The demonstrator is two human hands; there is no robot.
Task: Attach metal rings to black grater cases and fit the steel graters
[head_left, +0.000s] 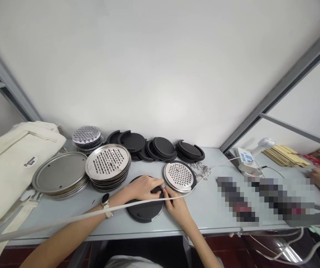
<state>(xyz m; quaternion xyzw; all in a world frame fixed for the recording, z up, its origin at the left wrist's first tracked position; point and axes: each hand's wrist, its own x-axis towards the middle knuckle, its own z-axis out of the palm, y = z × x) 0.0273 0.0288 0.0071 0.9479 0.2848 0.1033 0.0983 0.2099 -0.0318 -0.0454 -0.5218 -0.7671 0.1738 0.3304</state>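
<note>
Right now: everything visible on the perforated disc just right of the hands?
The perforated disc is round, silvery and metal-looking, with rows of short dark slots and a plain rim. It lies roughly flat over a black piece showing past its right side, on the grey table. Tangled chains lie to its right. A white cable crosses the view at its near edge; the right hand is close by. Whether either touches it is unclear.

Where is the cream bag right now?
In the head view, the cream bag sits at the left end of the table, just left of the low stack of plain round metal plates.
</note>
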